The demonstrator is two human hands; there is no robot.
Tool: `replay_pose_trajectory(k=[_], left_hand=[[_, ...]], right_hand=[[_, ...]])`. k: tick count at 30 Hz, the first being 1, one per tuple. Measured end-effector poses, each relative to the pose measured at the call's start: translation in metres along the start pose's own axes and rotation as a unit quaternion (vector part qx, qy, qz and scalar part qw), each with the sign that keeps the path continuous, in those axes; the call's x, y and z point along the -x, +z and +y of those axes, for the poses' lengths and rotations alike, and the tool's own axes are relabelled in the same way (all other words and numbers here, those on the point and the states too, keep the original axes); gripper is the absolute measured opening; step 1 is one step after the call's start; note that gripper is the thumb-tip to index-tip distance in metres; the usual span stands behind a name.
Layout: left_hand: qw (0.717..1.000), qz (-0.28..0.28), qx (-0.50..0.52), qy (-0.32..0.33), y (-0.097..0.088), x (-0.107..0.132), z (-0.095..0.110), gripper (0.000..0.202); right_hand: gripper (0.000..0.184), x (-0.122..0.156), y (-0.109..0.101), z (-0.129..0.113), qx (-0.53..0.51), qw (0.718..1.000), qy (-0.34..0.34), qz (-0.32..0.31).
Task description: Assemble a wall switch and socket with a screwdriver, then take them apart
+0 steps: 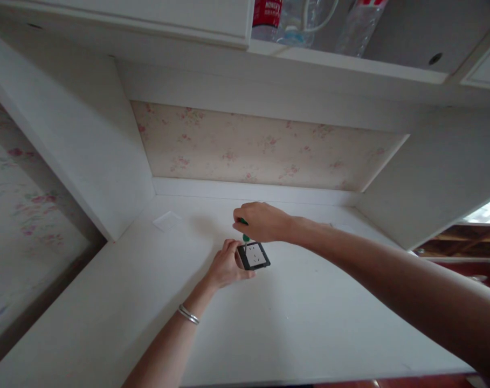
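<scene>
A wall socket (256, 255) with a dark frame and white face lies on the white desk (309, 323). My left hand (226, 265) grips its left edge, fingers curled around it; a silver bracelet (188, 314) circles that wrist. My right hand (261, 222) is closed around a green-handled screwdriver (245, 236), held upright with its tip down on the socket's top left corner. Most of the handle is hidden inside the fist.
A white square plate (167, 221) lies on the desk at the back left. Floral wallpaper (248, 148) backs the desk alcove, with white side panels left and right. Plastic bottles (293, 19) stand on the shelf overhead.
</scene>
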State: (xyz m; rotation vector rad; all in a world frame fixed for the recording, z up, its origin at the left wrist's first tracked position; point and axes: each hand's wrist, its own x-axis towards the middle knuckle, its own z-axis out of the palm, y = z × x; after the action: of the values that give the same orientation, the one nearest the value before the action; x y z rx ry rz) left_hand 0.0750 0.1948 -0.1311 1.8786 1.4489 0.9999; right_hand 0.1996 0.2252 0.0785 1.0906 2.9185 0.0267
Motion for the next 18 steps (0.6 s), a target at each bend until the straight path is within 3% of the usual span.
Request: replay_pose_trajectory(k=[4,9,14,18], left_hand=[[0.999,0.000,-0.036,0.018,0.0006,-0.0003,0.0010,0.082],[0.999,0.004,-0.039,0.026,0.0005,-0.0004,0.0017,0.078],[1.000,0.005,-0.024,0.015,-0.0012,0.0005,0.0059,0.081],[1.000,0.013,-0.022,0.011,-0.0009,0.0004,0.0067,0.079]], right_hand=[[0.030,0.0012,0.0014,0.0028,-0.032,0.999,-0.024,-0.012],[0.025,0.0027,0.0030,0.0026,0.005,1.000,0.022,0.004],[0.033,0.0047,0.0018,0.0028,-0.048,0.998,-0.038,-0.016],[0.024,0.0058,0.0000,-0.0001,-0.018,0.999,0.024,-0.017]])
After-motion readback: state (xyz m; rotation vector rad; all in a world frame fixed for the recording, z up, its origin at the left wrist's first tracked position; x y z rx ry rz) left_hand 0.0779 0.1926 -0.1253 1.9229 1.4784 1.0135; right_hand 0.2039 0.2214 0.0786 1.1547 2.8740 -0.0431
